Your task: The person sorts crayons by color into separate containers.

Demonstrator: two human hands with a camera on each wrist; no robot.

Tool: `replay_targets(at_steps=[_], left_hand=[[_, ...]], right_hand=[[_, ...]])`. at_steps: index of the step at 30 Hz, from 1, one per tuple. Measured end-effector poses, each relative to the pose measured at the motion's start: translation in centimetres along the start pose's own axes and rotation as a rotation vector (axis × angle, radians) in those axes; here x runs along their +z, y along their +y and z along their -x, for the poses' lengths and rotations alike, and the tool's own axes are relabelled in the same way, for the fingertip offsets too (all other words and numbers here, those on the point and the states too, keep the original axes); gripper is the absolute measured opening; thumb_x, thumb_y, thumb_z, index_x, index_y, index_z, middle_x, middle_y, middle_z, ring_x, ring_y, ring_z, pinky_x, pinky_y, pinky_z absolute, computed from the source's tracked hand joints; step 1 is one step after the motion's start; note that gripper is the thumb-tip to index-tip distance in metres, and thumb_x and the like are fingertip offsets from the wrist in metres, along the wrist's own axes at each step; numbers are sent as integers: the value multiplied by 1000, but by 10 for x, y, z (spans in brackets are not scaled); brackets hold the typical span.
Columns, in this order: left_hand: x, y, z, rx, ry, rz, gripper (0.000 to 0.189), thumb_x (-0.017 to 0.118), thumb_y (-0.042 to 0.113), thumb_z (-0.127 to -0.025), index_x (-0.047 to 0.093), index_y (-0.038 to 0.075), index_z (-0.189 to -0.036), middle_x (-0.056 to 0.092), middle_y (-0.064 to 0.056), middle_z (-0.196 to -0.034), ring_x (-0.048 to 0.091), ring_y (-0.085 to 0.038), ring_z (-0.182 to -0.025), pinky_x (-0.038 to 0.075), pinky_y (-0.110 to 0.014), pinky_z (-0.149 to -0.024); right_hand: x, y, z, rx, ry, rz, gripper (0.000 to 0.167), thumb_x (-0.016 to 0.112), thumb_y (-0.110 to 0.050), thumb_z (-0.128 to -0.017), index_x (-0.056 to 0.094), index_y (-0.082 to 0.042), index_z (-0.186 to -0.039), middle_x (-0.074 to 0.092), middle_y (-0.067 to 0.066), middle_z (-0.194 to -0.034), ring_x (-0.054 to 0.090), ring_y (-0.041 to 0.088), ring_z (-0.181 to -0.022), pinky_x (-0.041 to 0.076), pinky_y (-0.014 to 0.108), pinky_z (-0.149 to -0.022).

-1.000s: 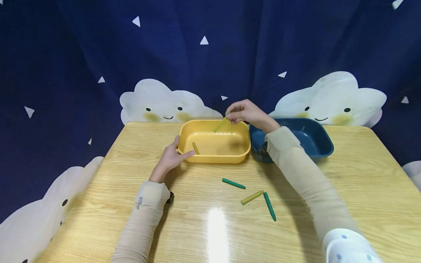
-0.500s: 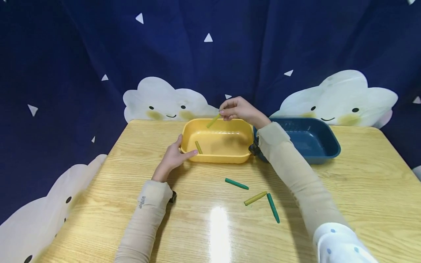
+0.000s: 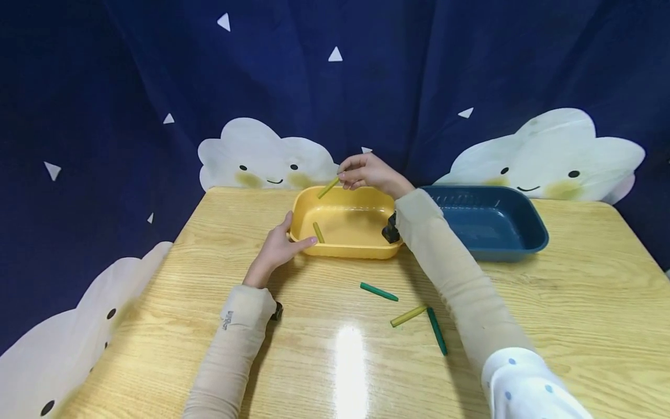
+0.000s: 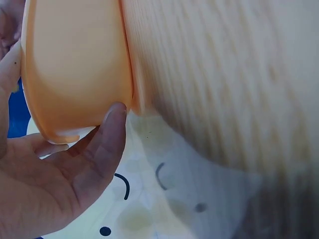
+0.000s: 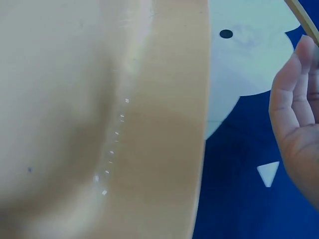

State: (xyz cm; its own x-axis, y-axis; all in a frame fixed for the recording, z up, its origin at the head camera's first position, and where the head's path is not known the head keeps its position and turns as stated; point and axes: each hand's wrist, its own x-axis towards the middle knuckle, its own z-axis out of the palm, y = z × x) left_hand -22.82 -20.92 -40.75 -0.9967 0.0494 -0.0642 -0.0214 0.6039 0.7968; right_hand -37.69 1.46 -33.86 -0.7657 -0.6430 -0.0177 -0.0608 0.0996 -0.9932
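Observation:
A yellow crayon (image 3: 328, 187) is pinched between the fingertips of my right hand (image 3: 369, 173), above the far side of the yellow bin (image 3: 356, 251). In the right wrist view that hand (image 5: 299, 104) shows at the right edge, with part of the crayon (image 5: 305, 19) above it. My left hand (image 3: 277, 247) grips the bin's left end, thumb over the near rim. The left wrist view shows those fingers (image 4: 107, 144) round the bin's end wall (image 4: 75, 64). Inside the bin lies another yellow crayon (image 3: 319, 233), near the left thumb.
Two green crayons (image 3: 379, 291) and a yellow crayon (image 3: 408, 316) lie on the wooden table (image 3: 314, 361) in front of the bin. A dark blue bin (image 3: 492, 224) stands to the right, partly behind the right forearm. Behind the table hangs a blue curtain (image 3: 272, 64) with clouds.
My right hand has moved left over the yellow bin, carrying the crayon toward its far left side. My left hand keeps its grip on the bin. The view has shifted slightly.

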Motion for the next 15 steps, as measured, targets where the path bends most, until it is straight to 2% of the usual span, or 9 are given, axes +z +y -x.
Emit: replay_targets(at_steps=[4, 8, 11, 15], left_hand=[[0, 1, -1, 1, 7, -5, 99, 69, 39, -80, 7, -3, -144, 19, -21, -146, 25, -28, -132, 26, -38, -105], [1, 1, -1, 6, 9, -14, 98, 69, 39, -80, 8, -5, -143, 19, -21, -146, 24, -28, -132, 25, -38, -106], [1, 1, -1, 6, 10, -14, 98, 69, 39, -80, 8, -4, -143, 19, -21, -146, 24, -28, -133, 25, -38, -106], [1, 0, -2, 5, 14, -19, 98, 69, 38, -80, 8, -4, -144, 20, -20, -146, 25, -28, -132, 26, -37, -106]], right_hand=[[0, 9, -5, 29, 5, 14, 17, 60, -3, -86, 62, 8, -99, 65, 14, -79, 62, 23, -68, 53, 28, -62], [1, 20, -7, 110, -9, 65, 23, 60, -6, -87, 61, 8, -106, 66, 9, -82, 64, 21, -72, 53, 29, -66], [3, 28, -8, 152, -40, 87, 23, 60, -6, -87, 62, 7, -107, 66, 11, -85, 64, 18, -71, 53, 29, -67], [4, 39, -9, 184, -106, 107, 19, 58, -5, -88, 62, 7, -102, 67, 11, -84, 63, 17, -69, 51, 26, -62]])
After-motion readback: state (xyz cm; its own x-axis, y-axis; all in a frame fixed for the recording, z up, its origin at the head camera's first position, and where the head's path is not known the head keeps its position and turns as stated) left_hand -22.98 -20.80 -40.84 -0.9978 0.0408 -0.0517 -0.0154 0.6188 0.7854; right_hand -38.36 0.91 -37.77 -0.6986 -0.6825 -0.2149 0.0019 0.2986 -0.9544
